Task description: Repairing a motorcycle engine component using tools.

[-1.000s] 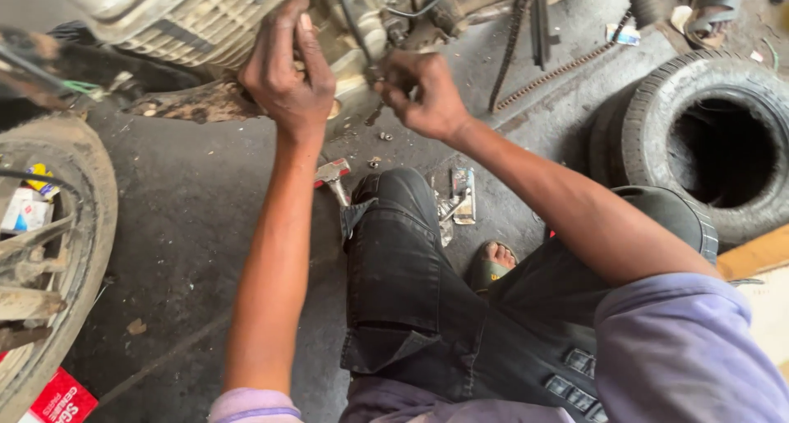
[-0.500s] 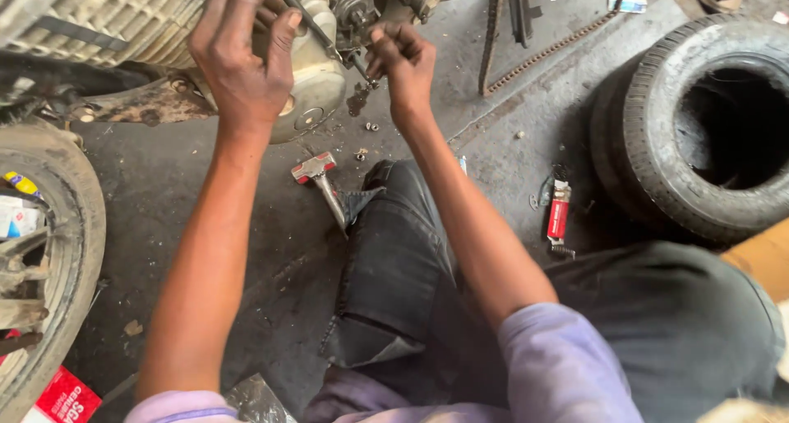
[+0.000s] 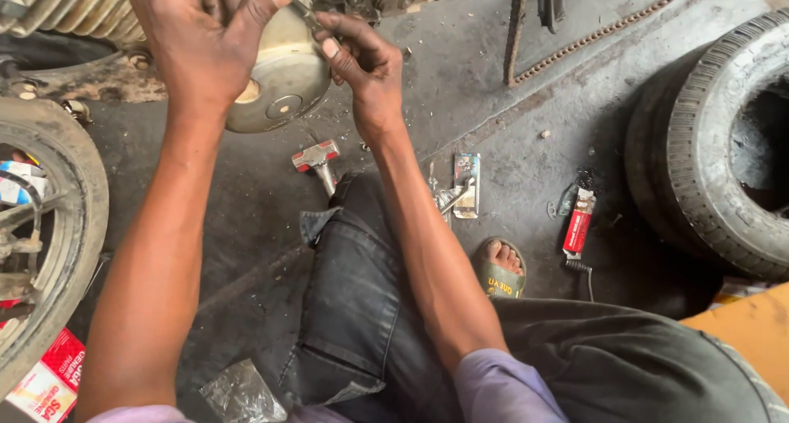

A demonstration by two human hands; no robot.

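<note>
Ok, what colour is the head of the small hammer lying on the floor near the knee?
The hammer head is red with a silver-grey middle band, seen in the head view.

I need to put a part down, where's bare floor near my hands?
Barest: the floor between the chain, the tyre and the red tube, bar a few small bits. Also the strip between the wheel and your knee. Crowded: under the round cover, where the left hand and right hand work, near the hammer.

I see a small hammer (image 3: 316,160) on the concrete floor (image 3: 509,103), a worn tyre (image 3: 707,152) at right, and a drive chain (image 3: 592,37).
</note>
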